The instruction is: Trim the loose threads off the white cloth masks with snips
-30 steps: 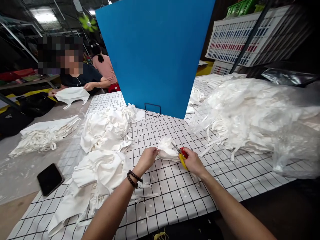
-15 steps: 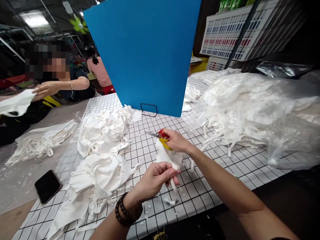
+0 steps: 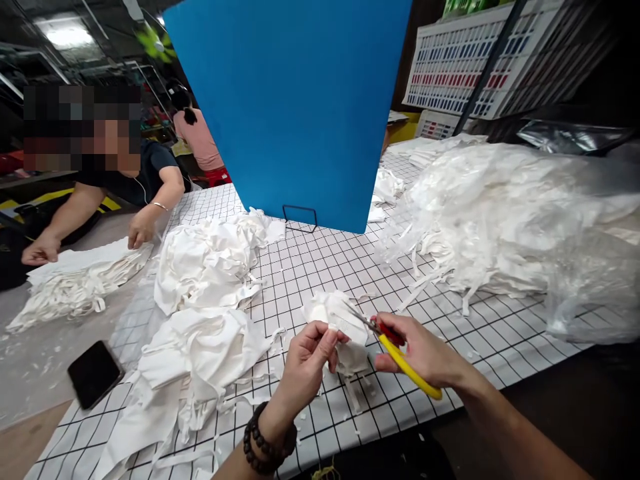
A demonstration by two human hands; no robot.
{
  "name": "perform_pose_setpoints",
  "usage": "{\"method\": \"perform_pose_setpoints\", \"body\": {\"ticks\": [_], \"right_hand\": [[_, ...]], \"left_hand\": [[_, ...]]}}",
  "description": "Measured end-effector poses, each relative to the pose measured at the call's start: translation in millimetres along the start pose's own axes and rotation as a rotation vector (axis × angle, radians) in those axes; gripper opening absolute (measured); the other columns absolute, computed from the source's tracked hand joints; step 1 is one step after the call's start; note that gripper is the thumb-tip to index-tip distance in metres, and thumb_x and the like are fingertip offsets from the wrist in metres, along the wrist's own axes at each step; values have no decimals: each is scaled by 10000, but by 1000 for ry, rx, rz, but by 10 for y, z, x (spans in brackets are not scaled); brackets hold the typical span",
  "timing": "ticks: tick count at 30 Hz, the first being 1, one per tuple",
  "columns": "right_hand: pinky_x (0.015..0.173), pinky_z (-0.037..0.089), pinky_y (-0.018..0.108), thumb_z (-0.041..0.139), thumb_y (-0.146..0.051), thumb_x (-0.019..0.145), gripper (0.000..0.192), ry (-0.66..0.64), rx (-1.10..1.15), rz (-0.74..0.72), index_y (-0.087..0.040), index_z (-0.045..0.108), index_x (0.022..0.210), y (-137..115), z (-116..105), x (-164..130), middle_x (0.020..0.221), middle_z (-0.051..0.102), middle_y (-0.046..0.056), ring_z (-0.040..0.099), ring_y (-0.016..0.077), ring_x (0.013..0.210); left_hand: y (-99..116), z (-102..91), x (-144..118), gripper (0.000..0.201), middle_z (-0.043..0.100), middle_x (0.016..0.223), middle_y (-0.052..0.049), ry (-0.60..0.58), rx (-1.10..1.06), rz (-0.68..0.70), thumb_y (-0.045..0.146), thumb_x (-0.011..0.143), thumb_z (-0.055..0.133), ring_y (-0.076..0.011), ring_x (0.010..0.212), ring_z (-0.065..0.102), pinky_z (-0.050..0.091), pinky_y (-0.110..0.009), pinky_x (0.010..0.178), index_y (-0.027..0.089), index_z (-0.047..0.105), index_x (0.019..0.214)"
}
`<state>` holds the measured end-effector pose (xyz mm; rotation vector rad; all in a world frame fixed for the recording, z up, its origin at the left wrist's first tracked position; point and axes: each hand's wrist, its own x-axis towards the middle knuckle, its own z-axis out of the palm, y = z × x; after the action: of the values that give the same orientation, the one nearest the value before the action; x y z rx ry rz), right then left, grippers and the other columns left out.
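Note:
In the head view, a white cloth piece (image 3: 334, 309) is pinched between the thumb and fingers of my left hand (image 3: 314, 353), which wears dark beads at the wrist. My right hand (image 3: 417, 347) grips a pair of scissors (image 3: 407, 367) with one yellow and one red handle. The blades point up and left, slightly apart, close over the cloth's right side. Part of the red handle is hidden by my fingers. Below the cloth, white strips and small scraps (image 3: 355, 393) lie on the grid-patterned tablecloth (image 3: 300, 267).
Heaps of white cloth pieces (image 3: 200, 353) lie left of my hands, near a black phone (image 3: 95, 373). A blue board (image 3: 290, 113) stands behind on a wire stand (image 3: 300, 219). Plastic-covered cloth (image 3: 500, 213) fills the right. At left, a co-worker's hand (image 3: 143, 227) touches a stack.
My right hand has drawn back right and down, with the scissors turned toward the cloth. The cloth has shifted in my left hand. The co-worker has lowered a cloth piece onto the stack.

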<state>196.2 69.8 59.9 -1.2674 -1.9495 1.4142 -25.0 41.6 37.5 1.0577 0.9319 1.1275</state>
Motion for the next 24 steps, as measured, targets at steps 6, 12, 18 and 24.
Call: {"method": "perform_pose_setpoints", "body": {"ticks": [6, 12, 18, 24], "right_hand": [[606, 384, 283, 743, -485, 704, 375, 88, -366, -3, -219, 508, 825, -183, 83, -158, 792, 547, -10, 481, 162, 707], [602, 384, 278, 731, -517, 708, 399, 116, -441, -50, -217, 488, 809, -209, 156, -120, 785, 551, -12, 493, 155, 690], [574, 362, 262, 733, -589, 680, 469, 132, -463, -64, -214, 464, 769, -241, 192, -102, 750, 551, -14, 483, 143, 655], [534, 337, 246, 729, -497, 705, 368, 125, -465, -45, -217, 494, 743, -213, 220, -112, 694, 547, -31, 465, 126, 603]], "left_hand": [[-29, 2, -45, 166, 554, 797, -5, -16, 212, 105, 291, 943, 534, -91, 609, 593, 487, -215, 593, 168, 640, 908], [-6, -11, -74, 160, 532, 799, -8, -37, 304, 168, 261, 953, 507, -95, 623, 577, 512, -206, 578, 182, 638, 906], [0, -39, -90, 166, 532, 806, -18, -55, 332, 171, 260, 956, 497, -110, 649, 574, 523, -219, 581, 181, 626, 887], [3, -56, -99, 180, 538, 806, -20, -73, 321, 171, 262, 960, 491, -106, 643, 565, 502, -222, 583, 175, 629, 883]]}}
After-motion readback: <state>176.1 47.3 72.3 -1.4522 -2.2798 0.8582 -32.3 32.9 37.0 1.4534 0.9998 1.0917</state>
